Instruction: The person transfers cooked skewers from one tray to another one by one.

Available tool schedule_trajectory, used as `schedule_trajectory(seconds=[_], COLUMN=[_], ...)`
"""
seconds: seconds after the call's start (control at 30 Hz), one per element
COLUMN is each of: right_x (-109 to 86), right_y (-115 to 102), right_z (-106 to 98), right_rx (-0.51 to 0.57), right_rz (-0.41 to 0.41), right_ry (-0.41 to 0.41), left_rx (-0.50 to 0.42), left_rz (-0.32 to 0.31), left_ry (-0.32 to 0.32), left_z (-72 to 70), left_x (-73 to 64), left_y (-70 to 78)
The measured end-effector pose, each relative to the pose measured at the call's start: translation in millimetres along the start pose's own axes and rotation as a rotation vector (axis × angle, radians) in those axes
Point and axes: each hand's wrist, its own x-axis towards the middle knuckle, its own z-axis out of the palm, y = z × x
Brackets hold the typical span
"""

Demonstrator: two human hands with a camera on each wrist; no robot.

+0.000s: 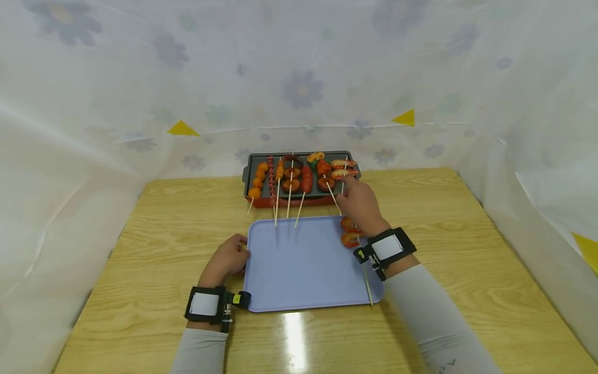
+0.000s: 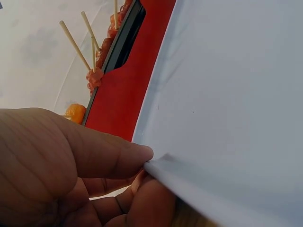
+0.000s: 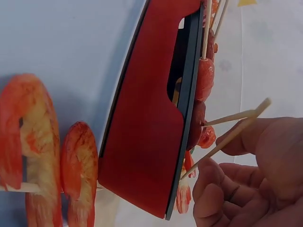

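Under all the things, a wooden bench (image 1: pixel 163 259) is lying flat, and a lilac tray (image 1: pixel 303 265) is resting on it. At 12 o'clock from the tray, a red and black grill (image 3: pixel 137 118) is standing just beside it. At the tray's 9 o'clock edge, the left hand (image 1: pixel 227 257) is holding the rim; its grip is pinching firmly, with the thumb lying above and the fingers below. At 1 o'clock from the tray's middle, the right hand (image 1: pixel 362 203) is reaching to the grill, its thumb and fingers bending about a stick with a small gap between them; I cannot tell if this grip is pinching the stick. On the grill, skewers are lying side by side: orange balls (image 1: pixel 257 182) at 9 o'clock, a red sausage (image 1: pixel 306 179) near the middle, and a shrimp skewer (image 1: pixel 344 174) at 3 o'clock, by the right fingertips. Inside the tray, another shrimp skewer (image 1: pixel 349 240) is lying at 2 o'clock, its stick pointing to 5 o'clock.
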Motion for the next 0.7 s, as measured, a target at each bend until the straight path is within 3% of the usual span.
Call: schedule_trajectory(seconds=[0.27,0.5,0.7], right_x=[-6.9,-16.6,-24.4], right_y=[13.5,22.1,30.2], right_z=[-2.9,-5.1,-0.5], right_rx=[0.157,0.285,0.357], right_rz=[0.103,0.257,0.310], right_ry=[-0.066,-0.128,-0.184], left_rx=[0.003,0.026,0.042], left_rz=[0.004,0.001,0.000], left_ry=[0.010,0.008,0.020], left_z=[0.0,-0.8,1.1], left_x=[-0.5,1.6,0.6], left_y=[0.9,0.7,0.1])
